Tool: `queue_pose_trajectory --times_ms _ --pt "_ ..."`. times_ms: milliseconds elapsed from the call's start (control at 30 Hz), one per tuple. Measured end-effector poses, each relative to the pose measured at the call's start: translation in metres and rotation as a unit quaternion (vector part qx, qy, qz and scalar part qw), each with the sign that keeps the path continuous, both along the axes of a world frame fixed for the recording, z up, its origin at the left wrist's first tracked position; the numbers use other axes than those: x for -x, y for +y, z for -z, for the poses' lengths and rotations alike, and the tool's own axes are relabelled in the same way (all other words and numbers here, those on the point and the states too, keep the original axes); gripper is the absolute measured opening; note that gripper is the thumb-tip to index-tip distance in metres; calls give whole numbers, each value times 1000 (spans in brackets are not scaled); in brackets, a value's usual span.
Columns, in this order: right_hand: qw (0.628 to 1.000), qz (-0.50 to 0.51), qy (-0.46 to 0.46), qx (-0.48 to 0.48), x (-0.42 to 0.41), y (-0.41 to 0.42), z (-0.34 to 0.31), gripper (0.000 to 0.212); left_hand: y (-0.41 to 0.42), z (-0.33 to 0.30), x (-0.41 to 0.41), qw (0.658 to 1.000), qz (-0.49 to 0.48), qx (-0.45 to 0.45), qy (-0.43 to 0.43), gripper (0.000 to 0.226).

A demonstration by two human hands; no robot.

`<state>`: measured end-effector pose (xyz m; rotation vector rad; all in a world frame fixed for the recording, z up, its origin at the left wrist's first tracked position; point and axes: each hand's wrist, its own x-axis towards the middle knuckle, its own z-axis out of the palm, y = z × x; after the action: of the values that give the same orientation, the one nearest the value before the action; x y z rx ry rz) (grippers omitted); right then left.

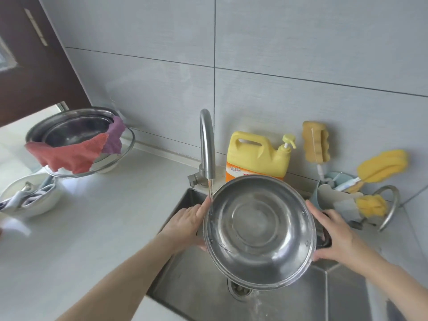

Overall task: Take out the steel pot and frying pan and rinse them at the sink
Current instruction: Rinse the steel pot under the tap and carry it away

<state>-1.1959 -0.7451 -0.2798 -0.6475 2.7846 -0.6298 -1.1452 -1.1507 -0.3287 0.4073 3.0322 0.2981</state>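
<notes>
The steel pot (259,230) is held over the sink (199,281), tilted so its inside faces me. A thin stream of water runs from the faucet (206,144) onto the pot's left rim. My left hand (185,224) grips the pot's left side, its handle hidden under the palm. My right hand (334,237) grips the right side around the black handle (324,239). No frying pan is in view.
A yellow detergent jug (257,156) stands behind the pot. Sponge brushes in a holder (333,195) crowd the right. On the left counter sit stacked steel basins (74,128) draped with red and purple cloths, and a white bowl (30,200). The drain (239,290) lies below the pot.
</notes>
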Motion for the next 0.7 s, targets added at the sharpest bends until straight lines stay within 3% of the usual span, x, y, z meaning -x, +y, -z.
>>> queue_pose_trajectory --times_ms 233,400,600,700 --pt "995 -16 -98 -3 19 -12 3 136 -17 -25 10 981 -17 -47 -186 146" --pt "980 -56 -190 11 19 -34 12 130 -44 -44 10 932 -37 -114 -342 138" --pt "936 -81 -337 54 -3 -59 34 113 -58 -99 12 896 -14 -24 -444 100" --pt "929 -65 -351 96 -22 -74 56 112 -63 -124 10 902 -29 27 -430 113"
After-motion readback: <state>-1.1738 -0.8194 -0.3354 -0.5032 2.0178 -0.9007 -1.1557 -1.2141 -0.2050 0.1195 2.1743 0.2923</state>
